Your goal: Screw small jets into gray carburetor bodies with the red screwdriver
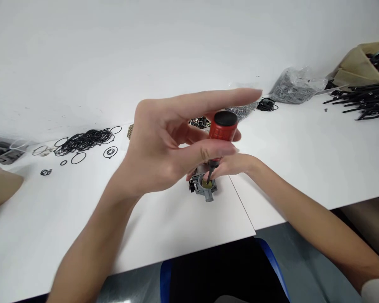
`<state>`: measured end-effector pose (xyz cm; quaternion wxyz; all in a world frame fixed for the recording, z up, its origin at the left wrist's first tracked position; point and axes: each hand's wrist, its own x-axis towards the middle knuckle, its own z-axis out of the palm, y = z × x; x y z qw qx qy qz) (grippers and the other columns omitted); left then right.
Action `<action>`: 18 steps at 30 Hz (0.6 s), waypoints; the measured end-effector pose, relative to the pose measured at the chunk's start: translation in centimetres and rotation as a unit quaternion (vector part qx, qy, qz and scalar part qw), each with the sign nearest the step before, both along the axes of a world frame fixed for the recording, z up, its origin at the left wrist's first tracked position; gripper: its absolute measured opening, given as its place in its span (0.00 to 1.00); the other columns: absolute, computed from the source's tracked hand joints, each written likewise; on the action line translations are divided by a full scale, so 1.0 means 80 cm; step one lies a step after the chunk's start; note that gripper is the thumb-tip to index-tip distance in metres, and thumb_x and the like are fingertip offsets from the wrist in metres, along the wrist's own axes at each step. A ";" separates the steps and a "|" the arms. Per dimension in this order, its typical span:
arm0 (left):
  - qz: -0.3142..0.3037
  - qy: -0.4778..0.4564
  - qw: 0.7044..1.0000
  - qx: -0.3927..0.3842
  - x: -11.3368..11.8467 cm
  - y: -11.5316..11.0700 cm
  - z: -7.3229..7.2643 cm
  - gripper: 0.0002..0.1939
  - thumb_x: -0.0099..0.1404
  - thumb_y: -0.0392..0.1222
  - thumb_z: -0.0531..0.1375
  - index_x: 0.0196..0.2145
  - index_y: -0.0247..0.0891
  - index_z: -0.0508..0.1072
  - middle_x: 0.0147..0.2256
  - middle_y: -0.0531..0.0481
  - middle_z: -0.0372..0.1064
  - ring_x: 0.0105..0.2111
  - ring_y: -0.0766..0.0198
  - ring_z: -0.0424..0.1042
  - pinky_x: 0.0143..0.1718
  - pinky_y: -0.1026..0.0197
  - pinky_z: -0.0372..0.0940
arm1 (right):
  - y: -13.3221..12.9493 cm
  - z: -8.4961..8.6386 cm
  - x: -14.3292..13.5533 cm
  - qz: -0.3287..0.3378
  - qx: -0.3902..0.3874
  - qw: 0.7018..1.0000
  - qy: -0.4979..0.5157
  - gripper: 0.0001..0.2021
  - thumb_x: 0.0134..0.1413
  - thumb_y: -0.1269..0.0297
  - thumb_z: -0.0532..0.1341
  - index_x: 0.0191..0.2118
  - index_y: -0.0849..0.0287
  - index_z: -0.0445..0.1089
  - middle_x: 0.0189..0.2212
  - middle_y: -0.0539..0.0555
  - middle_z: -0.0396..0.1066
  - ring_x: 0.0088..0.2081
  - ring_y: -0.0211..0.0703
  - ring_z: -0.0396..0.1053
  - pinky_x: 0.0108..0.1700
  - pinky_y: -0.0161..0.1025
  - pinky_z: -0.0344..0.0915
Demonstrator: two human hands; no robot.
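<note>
A screwdriver (222, 128) with a red handle and black end cap stands nearly upright, its handle between the thumb and fingers of my left hand (167, 147). The index finger of that hand stretches out past the cap. The shaft points down into the round bore of a small grey metal carburetor (209, 195), where a brass-coloured plate (205, 184) shows. Behind the screwdriver, my right hand (232, 164) grips the carburetor from the far right side; its fingers are partly hidden by my left hand.
Black rubber rings (88, 141) lie heaped at the back left, with loose ones nearby. A beige container (1, 187) stands at the left edge. Toward the back right are a clear bag of small parts (292, 86), black hoses (366, 101) and a beige bin (350, 67).
</note>
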<state>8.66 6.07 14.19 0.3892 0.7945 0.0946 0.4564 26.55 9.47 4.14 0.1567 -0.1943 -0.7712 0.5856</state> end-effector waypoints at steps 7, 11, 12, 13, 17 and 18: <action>-0.029 0.071 0.997 0.007 -0.008 0.004 0.008 0.13 0.63 0.31 0.62 0.46 0.32 0.76 0.39 0.47 0.73 0.30 0.66 0.73 0.24 0.64 0.71 | 0.000 -0.001 -0.001 0.010 -0.046 0.998 0.033 0.19 0.54 0.74 0.61 0.52 0.64 0.69 0.50 0.61 0.72 0.50 0.46 0.70 0.50 0.43 0.68; 0.043 0.007 0.999 0.025 0.001 -0.003 0.003 0.13 0.59 0.31 0.67 0.43 0.31 0.77 0.33 0.48 0.74 0.33 0.64 0.73 0.24 0.64 0.71 | -0.001 0.001 0.000 -0.009 -0.048 0.998 0.029 0.16 0.51 0.77 0.62 0.47 0.60 0.73 0.48 0.56 0.74 0.48 0.46 0.71 0.47 0.39 0.70; 0.042 0.005 0.999 0.013 0.002 -0.005 0.002 0.14 0.60 0.29 0.65 0.45 0.29 0.77 0.34 0.47 0.75 0.35 0.63 0.74 0.25 0.64 0.71 | -0.001 0.001 0.000 -0.006 -0.046 0.998 0.030 0.16 0.51 0.78 0.61 0.45 0.59 0.74 0.48 0.55 0.74 0.48 0.45 0.71 0.47 0.38 0.70; 0.027 0.015 1.000 0.002 0.001 -0.007 0.003 0.16 0.61 0.27 0.63 0.48 0.28 0.75 0.37 0.45 0.75 0.37 0.61 0.75 0.26 0.63 0.72 | -0.001 0.000 0.000 -0.003 -0.043 0.999 0.033 0.16 0.51 0.79 0.61 0.45 0.59 0.74 0.48 0.55 0.74 0.49 0.45 0.70 0.47 0.37 0.69; -0.006 0.084 0.996 -0.020 -0.009 -0.013 0.009 0.15 0.65 0.28 0.57 0.48 0.31 0.74 0.42 0.43 0.74 0.36 0.61 0.75 0.28 0.60 0.74 | 0.001 -0.004 0.000 -0.005 -0.044 0.998 0.044 0.18 0.52 0.77 0.61 0.50 0.59 0.71 0.48 0.55 0.74 0.47 0.44 0.71 0.46 0.38 0.69; 0.009 0.095 0.995 -0.022 -0.011 -0.013 0.010 0.13 0.65 0.29 0.58 0.47 0.34 0.74 0.41 0.44 0.73 0.34 0.62 0.74 0.27 0.60 0.73 | 0.001 -0.005 0.000 -0.004 -0.045 0.998 0.043 0.18 0.52 0.76 0.62 0.50 0.59 0.71 0.48 0.55 0.74 0.46 0.43 0.71 0.45 0.38 0.69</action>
